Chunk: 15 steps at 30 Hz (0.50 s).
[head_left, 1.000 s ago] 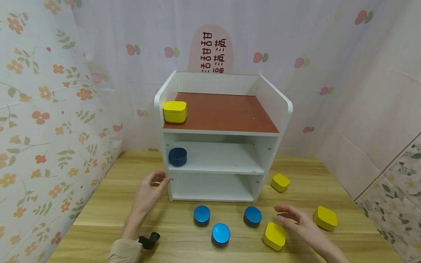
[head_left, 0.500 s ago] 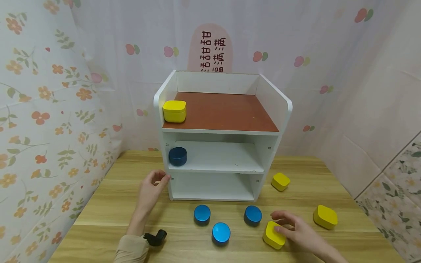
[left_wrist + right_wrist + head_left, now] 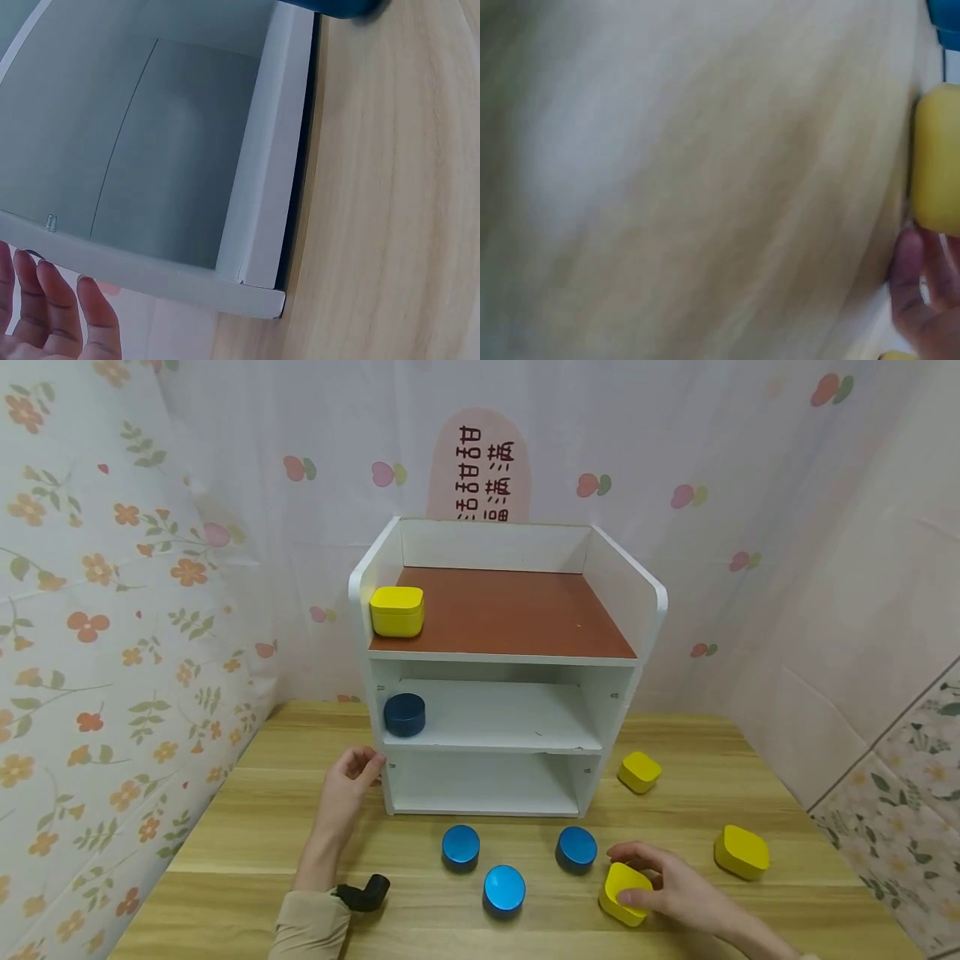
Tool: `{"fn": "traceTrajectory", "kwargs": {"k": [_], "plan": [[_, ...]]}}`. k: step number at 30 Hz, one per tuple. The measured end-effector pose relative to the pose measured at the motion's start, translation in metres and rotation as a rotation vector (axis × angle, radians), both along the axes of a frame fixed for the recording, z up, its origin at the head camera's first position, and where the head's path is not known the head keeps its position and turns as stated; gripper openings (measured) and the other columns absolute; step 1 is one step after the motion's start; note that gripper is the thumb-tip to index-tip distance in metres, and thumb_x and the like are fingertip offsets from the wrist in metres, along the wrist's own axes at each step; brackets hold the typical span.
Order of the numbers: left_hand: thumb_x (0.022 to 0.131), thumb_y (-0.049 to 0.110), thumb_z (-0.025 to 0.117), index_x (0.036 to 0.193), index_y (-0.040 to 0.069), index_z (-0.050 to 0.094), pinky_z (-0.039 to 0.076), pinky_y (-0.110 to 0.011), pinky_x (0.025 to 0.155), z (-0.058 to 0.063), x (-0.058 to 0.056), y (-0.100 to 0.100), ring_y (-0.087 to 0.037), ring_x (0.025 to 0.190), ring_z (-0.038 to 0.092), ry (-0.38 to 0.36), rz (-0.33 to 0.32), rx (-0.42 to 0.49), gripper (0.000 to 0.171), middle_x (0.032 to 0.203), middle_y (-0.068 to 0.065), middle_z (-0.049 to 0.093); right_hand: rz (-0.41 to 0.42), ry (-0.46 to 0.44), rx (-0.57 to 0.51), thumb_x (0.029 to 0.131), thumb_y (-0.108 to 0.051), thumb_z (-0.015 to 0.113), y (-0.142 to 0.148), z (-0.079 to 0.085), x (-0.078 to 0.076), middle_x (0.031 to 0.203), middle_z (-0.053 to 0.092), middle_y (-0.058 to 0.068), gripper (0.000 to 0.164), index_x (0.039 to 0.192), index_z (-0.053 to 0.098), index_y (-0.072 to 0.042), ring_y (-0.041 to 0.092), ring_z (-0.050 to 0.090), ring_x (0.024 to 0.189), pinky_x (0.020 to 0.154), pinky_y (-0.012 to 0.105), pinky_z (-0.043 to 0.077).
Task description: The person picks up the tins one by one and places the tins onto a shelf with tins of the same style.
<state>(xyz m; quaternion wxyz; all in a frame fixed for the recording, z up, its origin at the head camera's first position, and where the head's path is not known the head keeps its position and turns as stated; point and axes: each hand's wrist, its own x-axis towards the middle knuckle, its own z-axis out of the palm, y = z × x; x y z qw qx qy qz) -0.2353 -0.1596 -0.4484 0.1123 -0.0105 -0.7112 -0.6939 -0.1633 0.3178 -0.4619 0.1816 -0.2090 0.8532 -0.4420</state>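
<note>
A white shelf unit (image 3: 487, 740) with a brown top stands at the back of the table. My left hand (image 3: 348, 785) is at its left side panel; in the left wrist view the loosely bent fingers (image 3: 60, 292) lie along the panel's outer face. With my right hand (image 3: 671, 885) I grip a yellow rounded box (image 3: 619, 893), thumb over its top and fingers behind. That box still rests on the table. Three blue round tins, left (image 3: 461, 846), front (image 3: 504, 889) and right (image 3: 577, 847), stand before the unit. In the right wrist view the box (image 3: 939, 157) is partly cut off.
Another yellow box (image 3: 397, 612) sits on the unit's top left, and a dark blue tin (image 3: 405, 715) on the middle shelf's left. Two more yellow boxes, the back one (image 3: 639, 772) and the right one (image 3: 742, 852), lie on the wooden table (image 3: 420, 935). Patterned curtains hang behind.
My right hand has moved left onto the near yellow box, its thumb now over the top. The left hand stays by the side panel; its forearm has shifted slightly right.
</note>
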Motion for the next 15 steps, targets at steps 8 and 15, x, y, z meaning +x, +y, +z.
{"fn": "traceTrajectory", "kwargs": {"k": [8, 15], "plan": [[0.098, 0.016, 0.062, 0.109, -0.004, 0.052, 0.049, -0.03, 0.082, 0.0022, -0.0022, 0.0035, -0.013, 0.09, 0.054, -0.018, 0.0, 0.061, 0.025, 0.098, -0.005, 0.053, 0.064, -0.045, -0.029, 0.09, -0.018, 0.072, 0.0076, -0.0056, -0.0033, 0.137, 0.049, 0.018, 0.058, 0.138, 0.044, -0.001, 0.009, 0.049, 0.117, 0.09, 0.023, 0.042], [0.097, 0.017, 0.063, 0.107, -0.003, 0.052, 0.049, -0.029, 0.08, 0.0003, -0.0019, 0.0031, -0.012, 0.089, 0.054, -0.004, 0.007, 0.065, 0.025, 0.096, -0.003, 0.054, 0.103, 0.009, 0.008, 0.088, -0.022, 0.075, 0.0055, -0.0045, -0.0011, 0.138, 0.048, 0.014, 0.06, 0.139, 0.045, -0.008, 0.011, 0.047, 0.116, 0.093, 0.023, 0.04]]}}
